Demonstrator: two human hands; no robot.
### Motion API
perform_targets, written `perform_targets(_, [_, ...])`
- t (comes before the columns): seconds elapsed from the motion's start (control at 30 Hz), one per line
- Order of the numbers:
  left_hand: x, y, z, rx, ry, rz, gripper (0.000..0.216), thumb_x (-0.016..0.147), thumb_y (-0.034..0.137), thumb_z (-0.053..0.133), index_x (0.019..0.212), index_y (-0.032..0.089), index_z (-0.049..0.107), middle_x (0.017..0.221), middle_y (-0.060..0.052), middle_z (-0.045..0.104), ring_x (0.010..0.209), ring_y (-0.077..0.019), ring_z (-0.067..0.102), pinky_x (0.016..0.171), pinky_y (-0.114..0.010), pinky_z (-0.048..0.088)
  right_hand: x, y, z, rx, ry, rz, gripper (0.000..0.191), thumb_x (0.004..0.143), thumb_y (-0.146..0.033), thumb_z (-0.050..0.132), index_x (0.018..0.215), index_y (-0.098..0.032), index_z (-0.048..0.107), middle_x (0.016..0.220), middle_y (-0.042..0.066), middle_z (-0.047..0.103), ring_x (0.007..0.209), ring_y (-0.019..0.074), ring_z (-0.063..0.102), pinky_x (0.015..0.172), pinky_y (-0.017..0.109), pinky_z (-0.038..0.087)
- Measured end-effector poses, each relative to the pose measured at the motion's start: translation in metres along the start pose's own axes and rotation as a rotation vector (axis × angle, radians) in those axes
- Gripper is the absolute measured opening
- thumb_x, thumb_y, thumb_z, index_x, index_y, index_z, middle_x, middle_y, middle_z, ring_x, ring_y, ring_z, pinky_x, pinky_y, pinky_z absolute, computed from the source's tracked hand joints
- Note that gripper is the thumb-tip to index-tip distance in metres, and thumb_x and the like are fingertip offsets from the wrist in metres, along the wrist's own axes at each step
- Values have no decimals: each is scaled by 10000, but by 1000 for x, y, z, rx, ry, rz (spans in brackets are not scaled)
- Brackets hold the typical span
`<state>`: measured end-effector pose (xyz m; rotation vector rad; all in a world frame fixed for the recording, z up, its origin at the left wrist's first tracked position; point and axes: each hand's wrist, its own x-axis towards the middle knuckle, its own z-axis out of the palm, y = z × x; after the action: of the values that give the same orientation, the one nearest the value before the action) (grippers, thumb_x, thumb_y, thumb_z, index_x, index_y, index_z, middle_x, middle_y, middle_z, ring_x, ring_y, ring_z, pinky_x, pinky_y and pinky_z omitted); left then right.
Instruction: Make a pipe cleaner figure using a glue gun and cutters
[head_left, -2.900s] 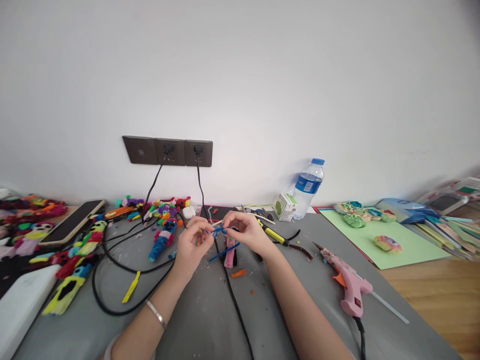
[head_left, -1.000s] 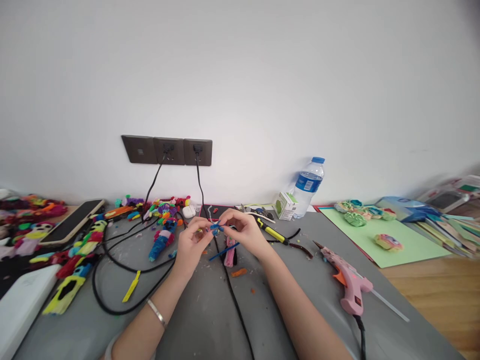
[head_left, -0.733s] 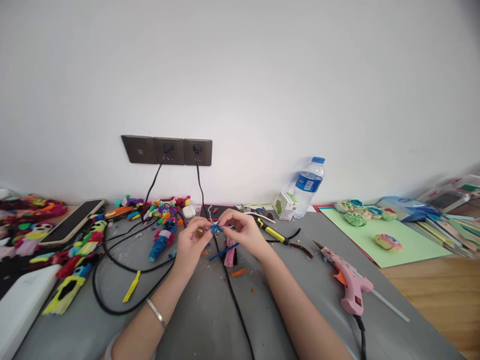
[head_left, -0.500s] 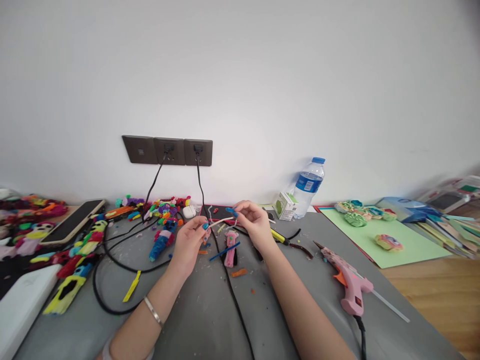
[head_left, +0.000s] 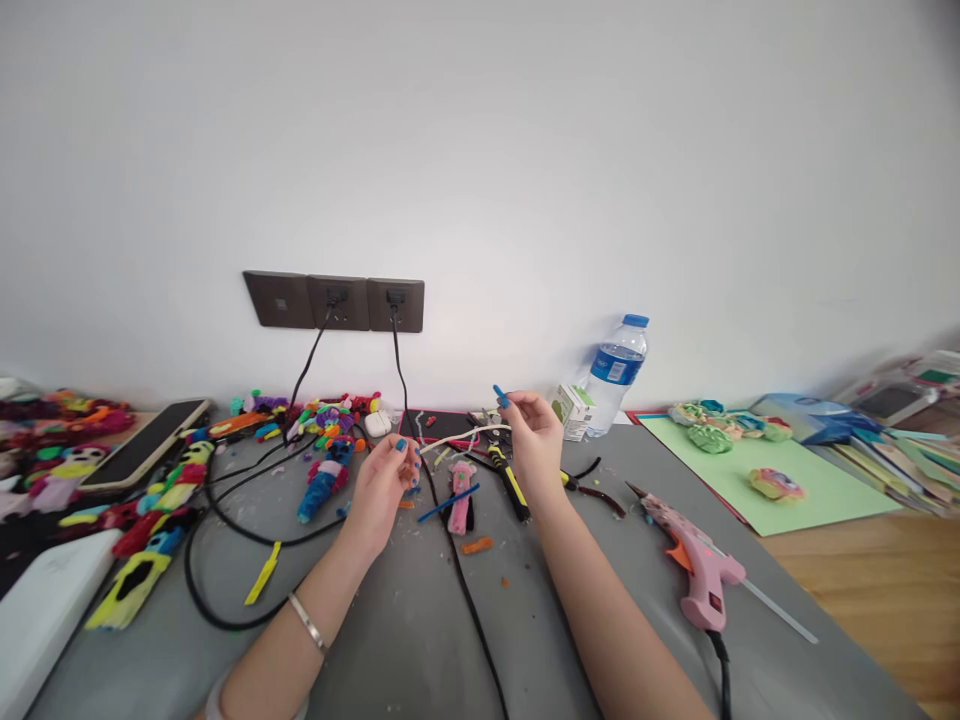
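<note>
My left hand (head_left: 386,482) and my right hand (head_left: 534,438) are held a little above the grey mat (head_left: 420,640), a hand's width apart. A thin white pipe cleaner (head_left: 465,435) stretches between them, pinched at each end by my fingertips. Below it on the mat lie a small pink figure (head_left: 458,488) and a blue stick (head_left: 448,503). A black and yellow tool (head_left: 510,482) lies just under my right hand.
A pink glue gun (head_left: 699,567) lies at the right, its cord running off the front. Black cables (head_left: 225,520) loop across the mat from wall sockets (head_left: 334,301). Colourful pipe-cleaner figures (head_left: 150,500) crowd the left. A water bottle (head_left: 615,375), small carton (head_left: 570,410) and green sheet (head_left: 780,480) sit right.
My hands were close together working a small blue piece. They have pulled apart, the right hand moving right and up, drawing the white pipe cleaner out between them.
</note>
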<state>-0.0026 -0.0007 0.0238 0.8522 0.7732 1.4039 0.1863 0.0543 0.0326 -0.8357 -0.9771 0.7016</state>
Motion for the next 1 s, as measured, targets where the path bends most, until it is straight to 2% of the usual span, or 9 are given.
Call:
perform_targets(0.2, [1, -2, -1, 30, -31, 28, 313, 819, 427, 668, 690, 189, 510, 714, 16, 488, 643, -105, 449, 586, -216, 401, -16, -10, 12, -37, -340, -151, 10, 803, -204, 650, 809, -211, 647, 832, 26, 639, 812, 162, 612, 745, 307, 504])
perform_targets(0.33, [0, -2, -2, 157, -15, 58, 325, 771, 430, 715, 657, 176, 545, 745, -11, 547, 669, -118, 487, 580, -217, 405, -24, -15, 18, -51, -491, -203, 62, 837, -165, 613, 830, -217, 646, 845, 32, 635, 843, 167, 608, 761, 309, 502])
perform_targets(0.43, [0, -3, -4, 235, -19, 88, 281, 735, 389, 752, 666, 166, 595, 853, -51, 610, 729, -139, 532, 584, -218, 419, -27, -16, 20, -49, -535, -201, 34, 839, -184, 625, 830, -214, 639, 841, 38, 640, 847, 175, 613, 766, 318, 508])
perform_targets(0.5, [0, -4, -5, 258, -18, 100, 212, 734, 357, 755, 778, 176, 654, 909, -61, 631, 773, -151, 552, 592, -214, 433, -28, -17, 20, -71, -567, -182, 19, 846, -203, 624, 837, -216, 634, 854, 45, 644, 845, 179, 615, 760, 322, 511])
perform_targets(0.6, [0, -6, -5, 274, -2, 113, 251, 734, 328, 754, 936, 199, 681, 903, -50, 647, 783, -154, 566, 587, -206, 444, -31, -19, 21, -122, -637, -158, 27, 862, -214, 612, 860, -222, 637, 878, 52, 649, 854, 184, 619, 754, 322, 508])
perform_targets(0.77, [0, -5, -3, 298, 26, 156, 231, 715, 326, 765, 893, 189, 712, 796, -34, 654, 722, -150, 574, 597, -222, 456, -33, -22, 22, -188, -728, -149, 55, 873, -238, 608, 847, -216, 651, 864, 54, 651, 841, 192, 624, 749, 324, 505])
perform_targets(1.0, [0, -4, -7, 394, 29, 243, 201, 760, 312, 731, 928, 203, 709, 777, -18, 633, 755, -162, 598, 670, -248, 488, -30, -24, 20, -244, -736, -212, 94, 866, -153, 579, 844, -214, 647, 869, 54, 649, 853, 193, 621, 749, 324, 489])
